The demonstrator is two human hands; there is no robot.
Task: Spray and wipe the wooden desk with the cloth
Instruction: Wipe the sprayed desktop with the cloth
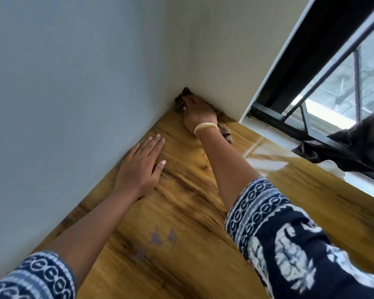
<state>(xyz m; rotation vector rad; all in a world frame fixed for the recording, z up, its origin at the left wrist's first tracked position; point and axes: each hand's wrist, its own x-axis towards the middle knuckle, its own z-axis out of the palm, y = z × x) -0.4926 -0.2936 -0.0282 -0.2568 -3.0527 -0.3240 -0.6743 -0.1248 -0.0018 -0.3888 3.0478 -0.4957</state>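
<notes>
The wooden desk (181,212) fills the lower middle of the view and runs into a wall corner. My right hand (198,114) reaches into that far corner and presses a dark brown cloth (225,133) onto the desk top; part of the cloth pokes out past my fingers at the corner and part trails by my wrist. Whether my fingers curl round the cloth is hidden. My left hand (141,167) lies flat on the desk by the left wall, fingers straight. No spray bottle is in view.
Pale walls (84,93) close the desk on the left and at the back. A black-framed window (324,83) stands at the right, with a dark fabric (354,147) draped over its sill. Purple marks (160,237) show on the wood near me.
</notes>
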